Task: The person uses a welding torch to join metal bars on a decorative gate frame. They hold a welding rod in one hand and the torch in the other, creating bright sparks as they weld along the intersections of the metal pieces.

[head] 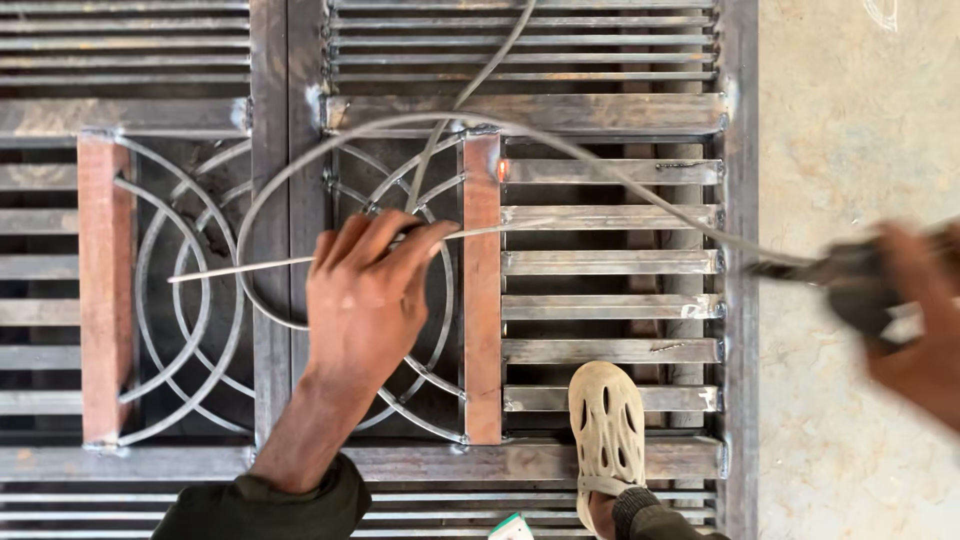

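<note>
My left hand (365, 290) pinches a thin straight metal rod (240, 268) that lies across the curved bars of a steel gate (610, 112) flat on the floor. My right hand (915, 320) is blurred at the right edge, over the concrete, gripping a dark clamp-like holder (850, 282). A grey cable (620, 180) runs from the holder, loops over the gate under my left hand and leaves at the top. A small orange glowing spot (503, 170) sits where a rusty upright bar (482, 290) meets a flat slat.
My foot in a beige perforated clog (607, 430) stands on the gate's slats. A second rusty upright (105, 290) frames curved bars at the left. Bare concrete floor (860, 120) lies right of the gate's frame.
</note>
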